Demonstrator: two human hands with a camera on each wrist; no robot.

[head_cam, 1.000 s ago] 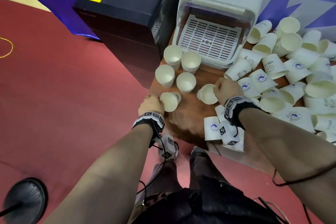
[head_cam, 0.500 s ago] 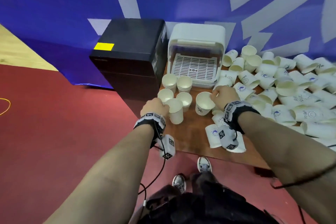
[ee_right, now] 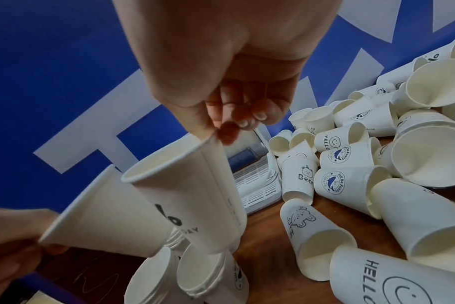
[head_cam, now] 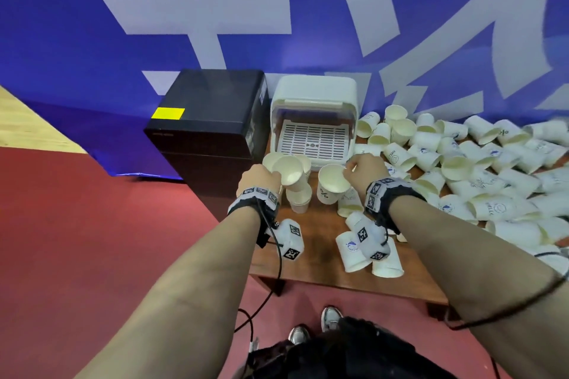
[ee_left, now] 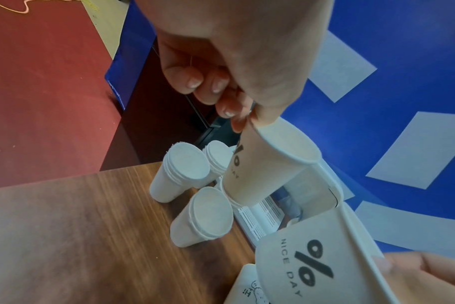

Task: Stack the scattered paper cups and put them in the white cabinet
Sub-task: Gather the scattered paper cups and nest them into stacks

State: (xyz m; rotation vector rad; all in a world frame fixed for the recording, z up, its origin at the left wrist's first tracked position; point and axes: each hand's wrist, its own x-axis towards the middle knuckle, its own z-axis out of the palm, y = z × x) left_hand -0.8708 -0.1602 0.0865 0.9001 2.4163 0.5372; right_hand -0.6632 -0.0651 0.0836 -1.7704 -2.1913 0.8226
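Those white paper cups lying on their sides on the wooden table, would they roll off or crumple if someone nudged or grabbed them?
Probably light: the right hand lifts a white paper cup by a pinch at its rim. Likely easy to dent, since a large tipped cup has a creased mouth. The cups lying on their sides on the wooden table are tapered, so a nudge would likely roll them in a curve.

Both forearms stretched forward, wrists banded. Left hand (head_cam: pixel 260 177) raised, fingers (ee_left: pixel 195 80) curled, thumb and forefinger pinching a cup (head_cam: pixel 291 172) by the rim. Right hand (head_cam: pixel 366 171) likewise pinching another cup (head_cam: pixel 331 183).
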